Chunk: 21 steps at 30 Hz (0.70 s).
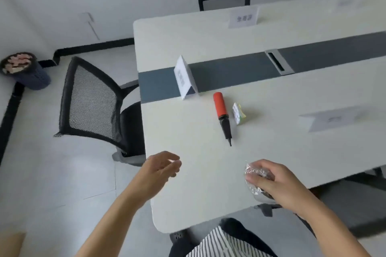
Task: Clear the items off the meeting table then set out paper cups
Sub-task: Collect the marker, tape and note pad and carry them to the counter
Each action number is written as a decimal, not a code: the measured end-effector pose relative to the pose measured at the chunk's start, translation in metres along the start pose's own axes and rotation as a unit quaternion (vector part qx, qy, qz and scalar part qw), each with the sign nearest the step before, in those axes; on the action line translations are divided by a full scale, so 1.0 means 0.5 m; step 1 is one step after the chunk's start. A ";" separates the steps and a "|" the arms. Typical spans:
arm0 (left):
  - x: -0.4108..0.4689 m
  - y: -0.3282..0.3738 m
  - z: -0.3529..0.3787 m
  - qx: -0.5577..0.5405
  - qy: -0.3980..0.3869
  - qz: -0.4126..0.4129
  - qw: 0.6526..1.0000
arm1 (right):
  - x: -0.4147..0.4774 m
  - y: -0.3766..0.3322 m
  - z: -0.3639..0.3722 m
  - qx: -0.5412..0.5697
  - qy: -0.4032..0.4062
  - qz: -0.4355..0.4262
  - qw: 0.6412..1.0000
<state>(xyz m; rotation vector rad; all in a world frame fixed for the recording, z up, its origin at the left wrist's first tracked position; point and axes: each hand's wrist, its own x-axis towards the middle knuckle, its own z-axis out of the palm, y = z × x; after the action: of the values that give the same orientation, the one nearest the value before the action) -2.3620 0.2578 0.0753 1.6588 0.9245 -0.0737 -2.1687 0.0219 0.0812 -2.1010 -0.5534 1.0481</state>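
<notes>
The worktop (188, 194) is a long pale slab with a dark grey centre strip; its rounded near corner sits just ahead of the person, and its left edge runs away from the viewer. Open floor (52, 173) lies left of that edge, bounded by a mesh-backed chair (92, 100) pushed against the worktop end and a dark waste bin (27, 71) at the wall. The near part of the worktop surface between the two hands is bare. Folded name cards stand on it, one (184, 77) at the strip edge near the left end. Just beside it lies a hand pump (221, 113), orange barrel with black nozzle pointing toward the viewer, and a small green-and-white packet (238, 113) lies near the pump's right side, apart from it. The right hand (273, 183) grips a crumpled clear wrapper (253, 175) above the near edge, fingers curled round it. The left hand (160, 168) hovers over the left edge, fingers loosely curled, holding nothing.
</notes>
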 end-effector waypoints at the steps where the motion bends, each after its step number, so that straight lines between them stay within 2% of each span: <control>1: 0.039 0.021 0.008 0.011 -0.026 0.006 1.000 | -0.005 0.008 -0.008 0.013 0.017 0.016 1.000; 4: 0.153 0.077 0.052 0.049 -0.082 0.008 0.995 | -0.015 0.046 -0.030 0.040 0.055 0.048 0.997; 7: 0.271 0.115 0.106 0.081 -0.093 0.001 0.992 | -0.007 0.091 -0.052 0.078 0.082 0.078 0.991; 11: 0.419 0.150 0.181 0.102 -0.047 -0.035 0.993 | 0.031 0.124 -0.086 0.099 0.070 0.097 0.988; 15: 0.545 0.175 0.248 0.167 0.009 -0.068 0.984 | 0.084 0.150 -0.111 0.121 0.050 0.106 0.986; 21: 0.668 0.161 0.314 0.202 0.067 -0.119 0.970 | 0.150 0.179 -0.156 0.075 0.029 0.131 0.988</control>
<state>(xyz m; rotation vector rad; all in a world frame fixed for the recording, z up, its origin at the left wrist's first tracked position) -2.0198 0.2991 -0.0794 1.9335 1.2725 -0.3363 -2.0568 -0.0204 0.0082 -2.1001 -0.1642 1.1312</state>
